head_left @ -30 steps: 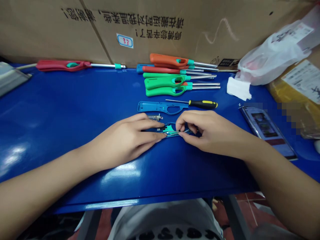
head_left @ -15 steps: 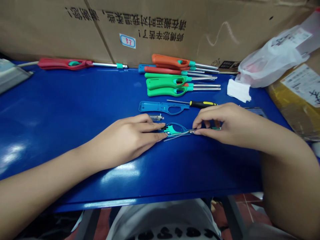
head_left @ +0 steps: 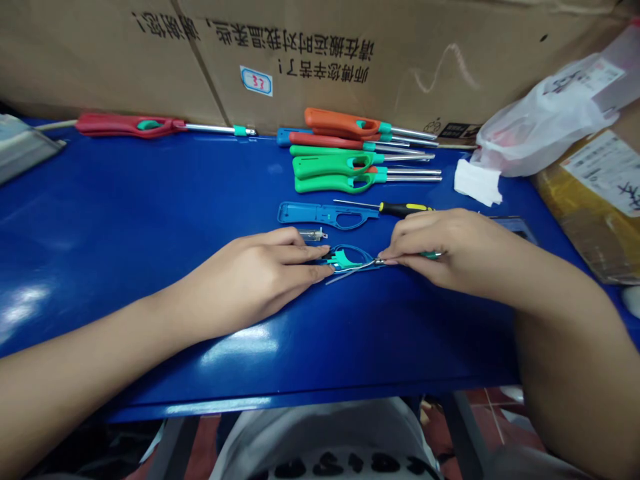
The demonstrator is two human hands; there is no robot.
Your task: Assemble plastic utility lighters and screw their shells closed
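My left hand (head_left: 265, 270) lies over the grip end of an opened blue lighter shell (head_left: 369, 255), its fingers holding the shell against the table. A teal trigger (head_left: 343, 260) shows inside the shell, and a thin pale tube or wire (head_left: 341, 275) sticks out along its near side. At the shell's right end, the thumb and fingers of my right hand (head_left: 445, 241) pinch a metal lighter tube, mostly hidden by the hand; its teal tip (head_left: 432, 255) shows. Behind my left fingers lies a small clear part with a metal end (head_left: 315, 235). The other blue shell half (head_left: 303, 213) lies farther back.
A black-and-yellow screwdriver (head_left: 400, 209) lies behind my right hand. Several long lighters (head_left: 330, 165) are stacked at the back, with a red lighter (head_left: 130, 125) to their left. A cardboard box (head_left: 320, 33) forms the back wall. White paper (head_left: 479, 182) and a plastic bag (head_left: 540, 127) are at right.
My right hand has shifted slightly left, its fingers closing more tightly at the shell's end. My left hand stays in place.
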